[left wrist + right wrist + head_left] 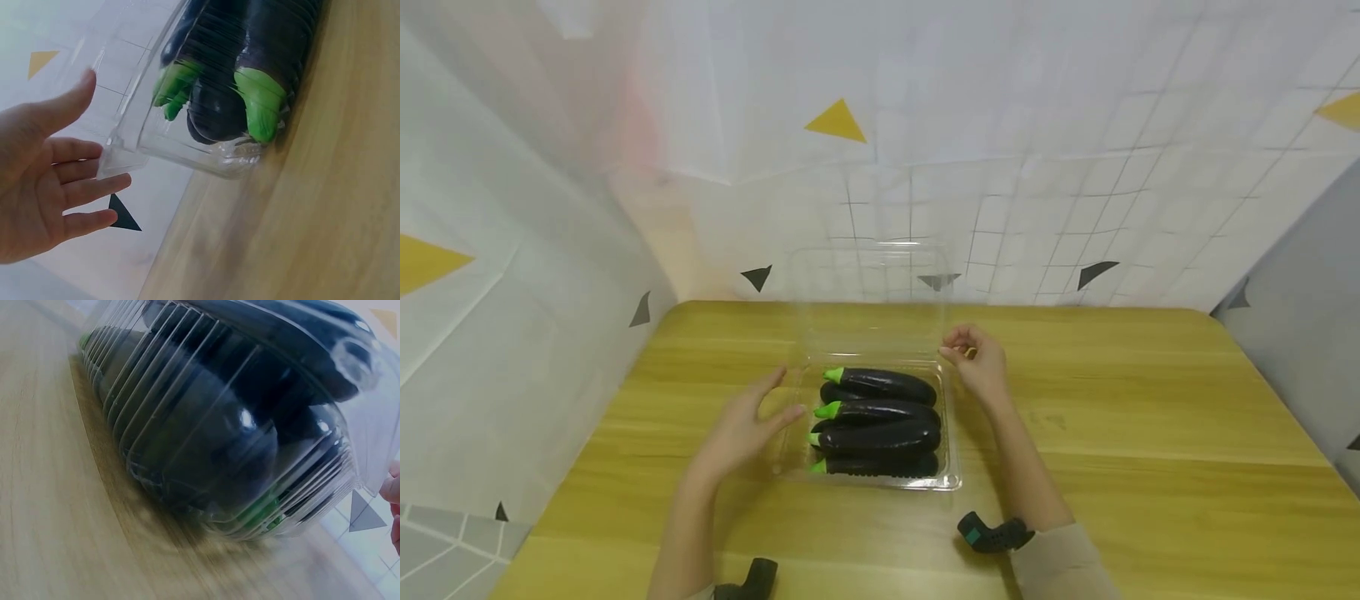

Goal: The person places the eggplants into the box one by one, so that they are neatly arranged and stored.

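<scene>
A clear plastic clamshell box (953,450) lies on the table with its transparent lid (872,325) raised at the back. Several dark purple eggplants (880,437) with bright green stems fill the base, stems to the left. My left hand (741,429) is beside the box's left side, thumb and fingers spread. In the left wrist view its fingers extend close to the lid's edge, holding nothing. At the back right corner, my right hand (977,362) has curled fingers and pinches the lid's edge. Only those fingertips show at the right wrist view's edge.
The box stands on a yellow wood-grain table (1112,433). White sheeting (1000,100) with grid lines and yellow and black triangles hangs behind the table and along its left side. Each wrist wears a black device (992,533).
</scene>
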